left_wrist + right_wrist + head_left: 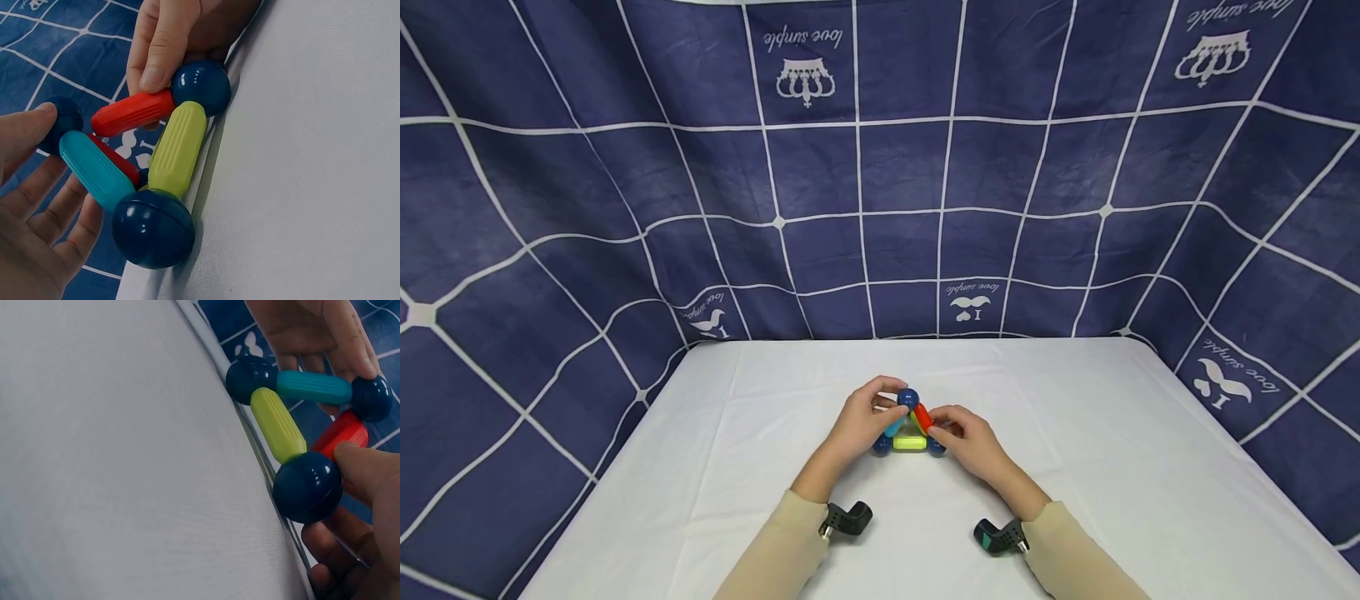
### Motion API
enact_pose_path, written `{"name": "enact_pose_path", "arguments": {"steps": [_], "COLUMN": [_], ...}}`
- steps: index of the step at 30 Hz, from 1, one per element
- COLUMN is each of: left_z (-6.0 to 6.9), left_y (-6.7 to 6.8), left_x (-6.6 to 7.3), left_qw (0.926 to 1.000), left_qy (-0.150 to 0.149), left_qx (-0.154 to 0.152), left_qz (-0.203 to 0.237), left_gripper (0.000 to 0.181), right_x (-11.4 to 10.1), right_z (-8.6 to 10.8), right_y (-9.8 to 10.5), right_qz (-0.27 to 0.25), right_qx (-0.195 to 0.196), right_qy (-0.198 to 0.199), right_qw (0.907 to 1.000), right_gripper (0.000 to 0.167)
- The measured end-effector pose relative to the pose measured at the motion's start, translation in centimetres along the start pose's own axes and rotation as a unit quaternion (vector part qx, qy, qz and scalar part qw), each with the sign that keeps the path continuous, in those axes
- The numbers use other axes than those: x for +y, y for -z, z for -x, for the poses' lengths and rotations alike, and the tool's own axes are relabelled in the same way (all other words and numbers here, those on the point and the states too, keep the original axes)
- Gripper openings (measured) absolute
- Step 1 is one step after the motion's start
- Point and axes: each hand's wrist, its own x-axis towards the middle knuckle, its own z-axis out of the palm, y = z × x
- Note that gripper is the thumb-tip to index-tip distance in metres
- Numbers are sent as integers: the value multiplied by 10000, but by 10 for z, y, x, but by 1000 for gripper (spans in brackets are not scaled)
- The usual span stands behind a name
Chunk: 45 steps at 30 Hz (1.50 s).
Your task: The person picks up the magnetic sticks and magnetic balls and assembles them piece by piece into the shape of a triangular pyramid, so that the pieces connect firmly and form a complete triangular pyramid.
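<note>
My left hand (863, 423) pinches the top dark blue ball (907, 398) of a small pyramid-like frame of toy balls and rods. A red rod (922, 416) on the frame's right side is pinched by my right hand (973, 442); in the left wrist view a narrow gap shows between its upper end and the top ball. A turquoise rod (99, 170) slopes from that ball to the lower left blue ball (154, 229). Along the bottom, a yellow-green rod (910, 443) joins it to the lower right blue ball (201, 88). Behind, a second red rod (115, 157) is partly hidden.
A white cloth (760, 417) covers the table under the frame. Dark blue checked fabric (902, 167) hangs behind the table and along both sides. Each wrist wears a black strapped device, the left one (850, 518) and the right one (997, 536).
</note>
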Motion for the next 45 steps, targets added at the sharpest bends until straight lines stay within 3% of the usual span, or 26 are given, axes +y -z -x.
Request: {"name": "enact_pose_path", "arguments": {"steps": [17,21,26,32,38,45], "left_z": [0,0,1,4,5,5], "left_y": [-2,5,20,35,36,34], "left_x": [-1,-3,-12,-27,-33,-34], "left_qw": [9988,9975,9899,9799,9786,9789], "left_qy": [-201,-137,-16,369,266,224], "left_qx": [-145,-506,-1225,-1687,-1680,-1441], "left_qz": [-432,-466,-713,-995,-1157,-1432], "left_gripper": [35,45,63,54,33,26], "right_x": [6,8,11,14,18,15], "right_z": [1,1,0,-2,-2,-4], "right_y": [2,6,11,13,13,10], "right_qz": [-116,-28,38,212,343,369], "right_qx": [-198,-360,-702,-709,-326,23], "right_qy": [26,145,396,499,350,144], "right_qw": [9997,9992,9967,9960,9983,9992], "right_gripper": [19,21,31,33,29,28]}}
